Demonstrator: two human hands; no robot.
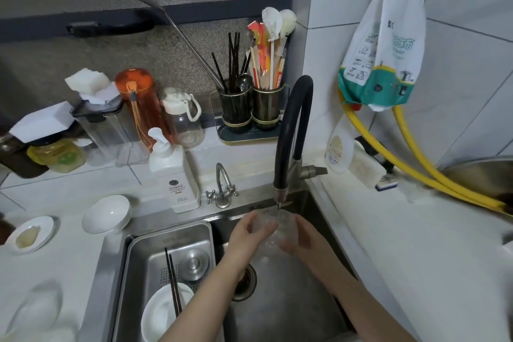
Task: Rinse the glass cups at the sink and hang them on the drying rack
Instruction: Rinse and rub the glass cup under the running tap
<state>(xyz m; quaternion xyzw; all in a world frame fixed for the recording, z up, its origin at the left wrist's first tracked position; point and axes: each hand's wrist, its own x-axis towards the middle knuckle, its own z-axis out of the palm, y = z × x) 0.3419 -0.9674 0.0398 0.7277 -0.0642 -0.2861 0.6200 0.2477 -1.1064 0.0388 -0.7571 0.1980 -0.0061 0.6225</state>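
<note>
A clear glass cup (277,226) is held over the steel sink (291,300), right under the spout of the black faucet (288,130). A thin stream of water runs into it. My left hand (247,233) grips the cup from the left side. My right hand (302,236) wraps it from the right. The cup's lower part is blurred behind my fingers. No drying rack shows in this view.
A steel drain tray (138,258) in the sink's left half holds a white plate, dark chopsticks and a metal lid. White bowls (107,214), a soap pump bottle (177,175) and a small tap (222,186) stand behind. Yellow hoses (416,172) cross the right counter.
</note>
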